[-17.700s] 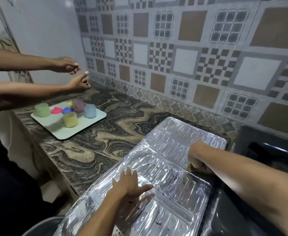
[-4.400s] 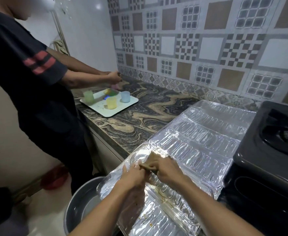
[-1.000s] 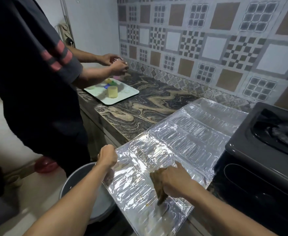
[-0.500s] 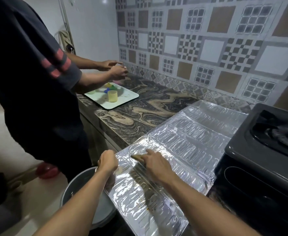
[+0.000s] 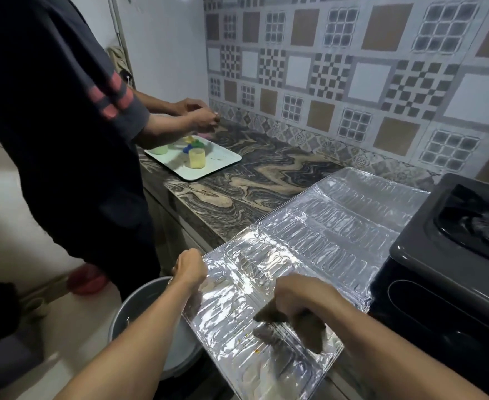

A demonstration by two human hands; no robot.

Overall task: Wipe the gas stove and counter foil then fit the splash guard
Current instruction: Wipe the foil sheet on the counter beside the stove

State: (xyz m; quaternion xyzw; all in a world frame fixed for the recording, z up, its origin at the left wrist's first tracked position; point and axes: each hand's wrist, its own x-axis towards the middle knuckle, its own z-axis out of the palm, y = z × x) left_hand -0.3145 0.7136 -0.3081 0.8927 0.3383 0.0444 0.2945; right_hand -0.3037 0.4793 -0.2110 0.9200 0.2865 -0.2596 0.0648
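Both hands on foil [image 5: 309, 249]: left hand [image 5: 190, 268] grips overhanging edge, right hand [image 5: 298, 295] fingers clutch cloth [image 5: 306, 327]

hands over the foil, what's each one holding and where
Left hand grips the foil sheet at its left edge; right hand holds a brown cloth bunched at its top.

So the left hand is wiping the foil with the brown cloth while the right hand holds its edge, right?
Swapped. In the head view, the right hand wipes the foil with the brown cloth, while the left hand holds its edge.
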